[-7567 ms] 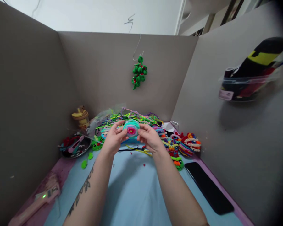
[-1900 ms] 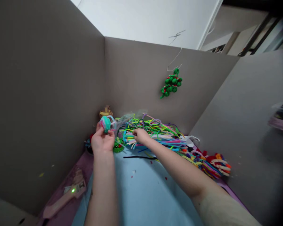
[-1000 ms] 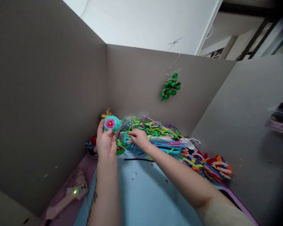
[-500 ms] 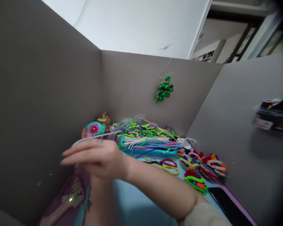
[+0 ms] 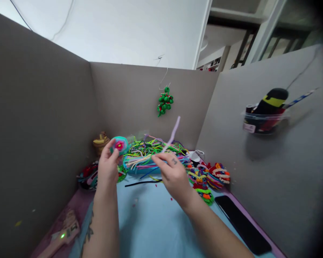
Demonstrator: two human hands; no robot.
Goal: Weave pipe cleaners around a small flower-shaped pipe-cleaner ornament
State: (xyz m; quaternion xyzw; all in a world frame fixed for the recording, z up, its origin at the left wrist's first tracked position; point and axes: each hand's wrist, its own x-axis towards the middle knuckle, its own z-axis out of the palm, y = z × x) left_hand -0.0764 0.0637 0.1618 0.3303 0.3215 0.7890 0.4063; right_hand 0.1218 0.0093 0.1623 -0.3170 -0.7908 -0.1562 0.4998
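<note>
My left hand [image 5: 107, 161] is closed on the edge of a round disc [image 5: 122, 146] of coiled chenille stem, teal outside with a pink flower and yellow centre. My right hand [image 5: 172, 173] pinches a lilac chenille stem [image 5: 172, 135], whose free end points up and to the right. Whether that stem joins the disc I cannot tell. Just behind both hands is a blue tray [image 5: 140, 171] heaped with chenille stems [image 5: 150, 146] in many colours. A black stem [image 5: 140, 183] lies on the blue tabletop in front of it.
Colourful chenille pieces [image 5: 204, 177] and a black phone [image 5: 240, 222] lie at right. A glue gun [image 5: 67, 233] with a green light lies lower left. Grey panels enclose the table; a green ornament [image 5: 165, 102] and a clear tub [image 5: 263, 120] hang on them.
My hands have moved apart: the right one swung to the right with the lilac stem, uncovering the left one and the disc. The view has turned right.
</note>
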